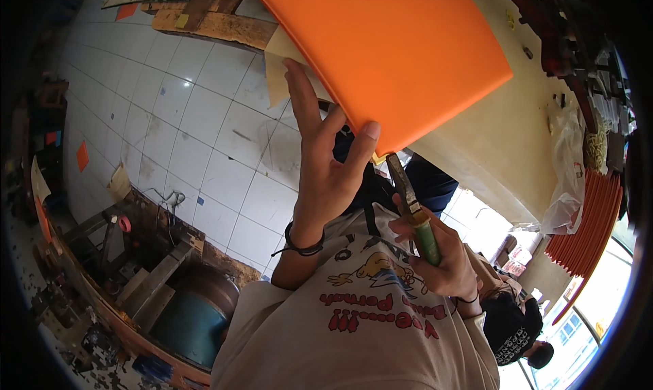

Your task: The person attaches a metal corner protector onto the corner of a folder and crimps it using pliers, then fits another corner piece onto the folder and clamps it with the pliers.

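An orange folder (401, 56), smooth and flat with a folded-looking left edge, fills the upper middle. My left hand (326, 165) holds it near its lower corner, thumb on the front face and the other fingers along the edge, partly hidden behind. Pliers (403, 183) with dark metal jaws and a green handle are gripped in my right hand (445, 261). Their jaw tip meets the folder's bottom corner, where a small yellowish piece shows. Whether the jaws are closed on the corner I cannot make out.
A pale tabletop (496, 145) lies beneath the folder on the right, with stacked orange sheets (586, 220) and a clear plastic bag (566, 179). At lower left stands a machine with a blue-green drum (194, 322). Another person (520, 322) is at lower right.
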`<move>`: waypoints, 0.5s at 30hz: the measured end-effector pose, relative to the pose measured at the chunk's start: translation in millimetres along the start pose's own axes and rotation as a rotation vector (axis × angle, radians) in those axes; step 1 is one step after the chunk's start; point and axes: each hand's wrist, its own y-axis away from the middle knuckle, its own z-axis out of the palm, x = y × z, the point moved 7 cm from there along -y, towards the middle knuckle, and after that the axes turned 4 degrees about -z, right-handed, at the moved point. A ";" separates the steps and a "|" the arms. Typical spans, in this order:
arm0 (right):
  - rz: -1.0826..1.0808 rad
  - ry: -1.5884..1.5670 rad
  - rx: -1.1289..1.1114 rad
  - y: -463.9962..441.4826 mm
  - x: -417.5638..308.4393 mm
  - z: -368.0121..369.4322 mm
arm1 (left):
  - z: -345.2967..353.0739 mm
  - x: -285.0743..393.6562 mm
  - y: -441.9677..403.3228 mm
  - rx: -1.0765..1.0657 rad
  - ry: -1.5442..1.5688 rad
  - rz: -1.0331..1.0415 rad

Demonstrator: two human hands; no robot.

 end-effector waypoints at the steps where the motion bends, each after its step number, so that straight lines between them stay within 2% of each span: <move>1: 0.000 -0.013 0.003 0.1 -0.2 0.4 | -0.1 -0.2 0.0 0.001 0.000 -0.003; 14: 0.037 -0.014 0.046 -1.3 3.8 3.7 | -0.5 -0.7 0.1 0.009 -0.064 0.032; 15: 0.089 -0.028 0.056 -1.9 4.8 3.7 | 0.4 -1.2 0.3 0.009 -0.066 0.035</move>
